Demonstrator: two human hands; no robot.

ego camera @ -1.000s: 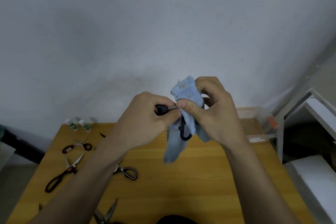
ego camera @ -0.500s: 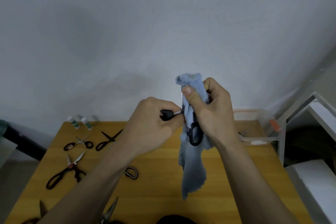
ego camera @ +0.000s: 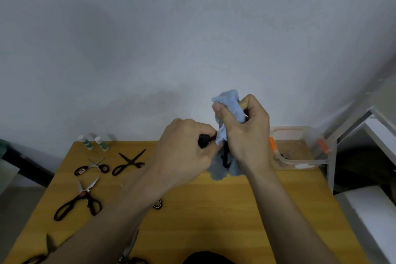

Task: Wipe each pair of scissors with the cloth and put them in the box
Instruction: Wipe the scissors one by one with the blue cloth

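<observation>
The blue cloth (ego camera: 230, 107) and the right hand (ego camera: 246, 135) hid the held scissors' (ego camera: 225, 158) blades. The left forearm covered most of one pair (ego camera: 158, 203) on the counter (ego camera: 214, 210). The bottom edge cut off two more pairs. The clear box's (ego camera: 300, 146) contents were too blurred to identify.

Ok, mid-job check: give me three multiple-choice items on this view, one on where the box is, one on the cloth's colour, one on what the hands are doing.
1. Where is the clear box?
A. far right corner of the table
B. near left corner
C. on the floor

2. What colour is the cloth?
A. red
B. light blue
C. yellow

3. What are the hands doing?
A. both lie flat on the table
B. both are inside the box
C. left hand grips a black scissor handle, right hand grips the cloth around the scissors

Answers:
1 A, the box sits at the table's far right edge, by the wall.
2 B, pale blue towelling shows above the right thumb.
3 C, both hands are raised above the table, with curled fingers.
</observation>
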